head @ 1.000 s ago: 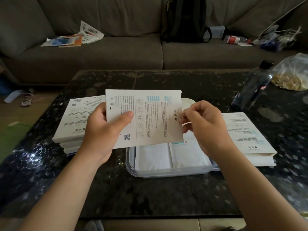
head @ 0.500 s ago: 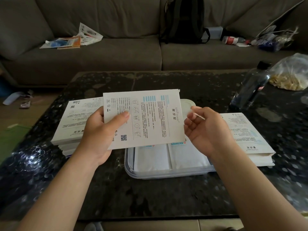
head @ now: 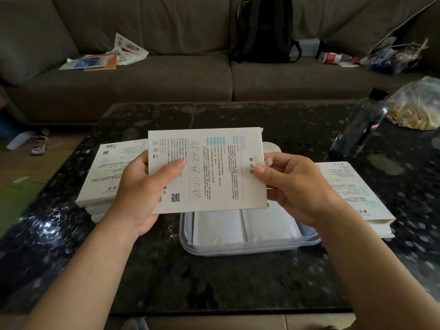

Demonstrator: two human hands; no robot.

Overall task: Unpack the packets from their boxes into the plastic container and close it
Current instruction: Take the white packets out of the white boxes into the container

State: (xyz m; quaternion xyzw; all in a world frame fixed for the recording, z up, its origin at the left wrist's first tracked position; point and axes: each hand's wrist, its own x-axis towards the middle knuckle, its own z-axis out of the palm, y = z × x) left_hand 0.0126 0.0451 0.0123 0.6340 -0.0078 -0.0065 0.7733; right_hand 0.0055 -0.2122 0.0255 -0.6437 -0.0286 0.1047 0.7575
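Plastic container [head: 238, 252]: lower centre on the dark counter [head: 214, 282], open, white packets [head: 219, 226] laid inside. Box [head: 214, 167]: held above it, left edge gripped by the left hand [head: 140, 194], right edge pinched by the right hand [head: 295, 189]. Stacked boxes [head: 112, 175]: centre left. Single box [head: 357, 198]: centre right. Bottle [head: 359, 132]: upper right.

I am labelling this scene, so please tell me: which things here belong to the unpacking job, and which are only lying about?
Job: held box, gripped by left hand and right hand; plastic container with white packets; box stack on the left; boxes on the right.

Lying about: dark bottle; plastic bag; backpack; papers on the sofa.
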